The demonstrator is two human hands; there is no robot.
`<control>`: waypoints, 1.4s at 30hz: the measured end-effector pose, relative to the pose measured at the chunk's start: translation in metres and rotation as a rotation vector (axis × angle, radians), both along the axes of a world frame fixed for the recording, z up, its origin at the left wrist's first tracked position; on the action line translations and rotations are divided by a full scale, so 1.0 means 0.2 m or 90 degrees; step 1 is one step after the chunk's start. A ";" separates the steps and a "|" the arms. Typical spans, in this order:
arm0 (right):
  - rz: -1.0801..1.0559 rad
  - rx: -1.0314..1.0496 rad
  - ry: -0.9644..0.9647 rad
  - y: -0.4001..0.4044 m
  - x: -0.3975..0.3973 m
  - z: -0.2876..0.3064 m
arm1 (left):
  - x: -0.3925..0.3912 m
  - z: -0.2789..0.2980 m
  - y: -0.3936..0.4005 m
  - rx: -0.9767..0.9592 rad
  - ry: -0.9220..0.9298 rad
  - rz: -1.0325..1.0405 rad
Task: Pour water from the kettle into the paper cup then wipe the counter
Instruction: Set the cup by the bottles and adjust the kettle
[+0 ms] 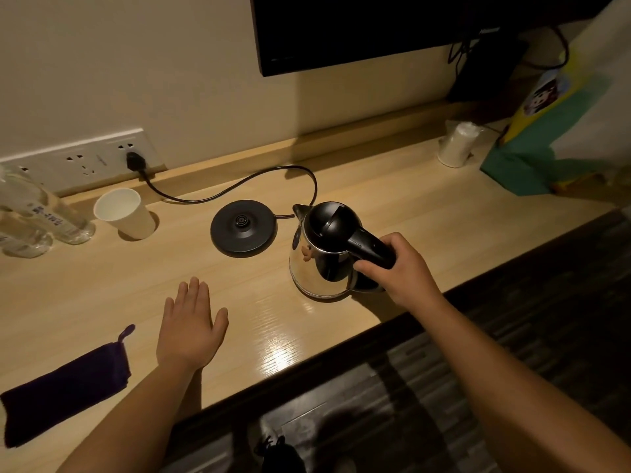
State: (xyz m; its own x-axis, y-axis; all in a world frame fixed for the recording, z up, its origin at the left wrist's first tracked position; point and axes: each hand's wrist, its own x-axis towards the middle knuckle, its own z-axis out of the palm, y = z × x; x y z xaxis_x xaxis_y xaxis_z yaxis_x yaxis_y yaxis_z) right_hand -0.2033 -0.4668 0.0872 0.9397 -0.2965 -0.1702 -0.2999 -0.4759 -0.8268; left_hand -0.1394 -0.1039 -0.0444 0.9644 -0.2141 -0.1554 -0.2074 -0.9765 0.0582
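A steel kettle (321, 264) with a black lid and handle stands on the wooden counter (102, 288), right of its black base (243, 228). My right hand (403, 268) is wrapped around the kettle's handle. The white paper cup (123, 213) stands upright at the back left, near the wall sockets. A dark purple cloth (65, 384) lies folded at the counter's front left. My left hand (189, 326) rests flat on the counter, fingers apart, between the cloth and the kettle, holding nothing.
Clear water bottles (34, 213) stand at the far left. A black cord (239, 186) runs from the base to a wall plug (135, 162). Wrapped cups (457, 145) and a colourful bag (553, 131) sit at the back right, under a wall screen (375, 29).
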 end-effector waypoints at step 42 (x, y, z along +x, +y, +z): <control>0.083 0.032 -0.104 0.60 0.80 -0.01 | 0.00 -0.01 0.01 -0.049 0.007 0.012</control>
State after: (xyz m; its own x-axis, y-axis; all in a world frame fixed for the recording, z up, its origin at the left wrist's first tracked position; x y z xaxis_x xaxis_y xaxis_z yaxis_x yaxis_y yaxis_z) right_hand -0.0437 -0.3475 0.0858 0.9859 -0.1656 -0.0236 -0.0982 -0.4586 -0.8832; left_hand -0.1398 -0.1010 -0.0469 0.9669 -0.2072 -0.1491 -0.1875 -0.9728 0.1359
